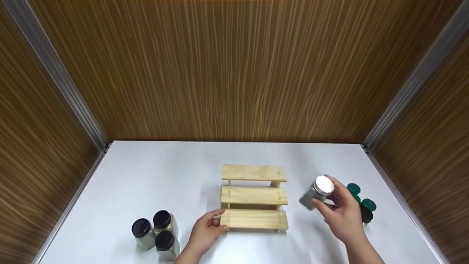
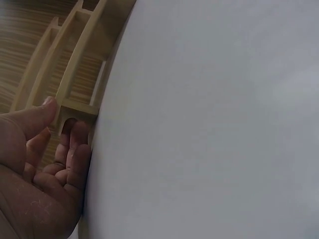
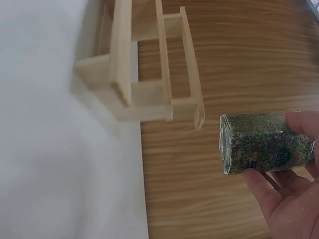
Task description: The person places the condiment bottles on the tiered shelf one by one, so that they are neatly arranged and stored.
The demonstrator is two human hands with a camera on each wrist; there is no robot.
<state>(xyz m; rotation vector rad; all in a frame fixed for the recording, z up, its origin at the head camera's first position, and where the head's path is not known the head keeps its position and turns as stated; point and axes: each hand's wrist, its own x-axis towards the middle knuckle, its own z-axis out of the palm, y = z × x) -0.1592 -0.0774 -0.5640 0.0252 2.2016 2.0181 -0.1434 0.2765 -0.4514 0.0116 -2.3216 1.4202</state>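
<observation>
Left hand (image 1: 206, 231) pinches a pale three-tiered wooden rack (image 1: 254, 195) (nothing shelved yet); right hand (image 1: 343, 217) grips a white-lidded square clear jar (image 1: 316, 192).

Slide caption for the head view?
Left hand grips the stepped wooden rack; right hand holds a tilted, white-lidded jar.

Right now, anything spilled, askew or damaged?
Nothing stands out: no visible spill or breakage; the wooden rack and three jars at left stand upright. The tilted jar is simply held in the right hand. Green-lidded jars are partly hidden.
</observation>
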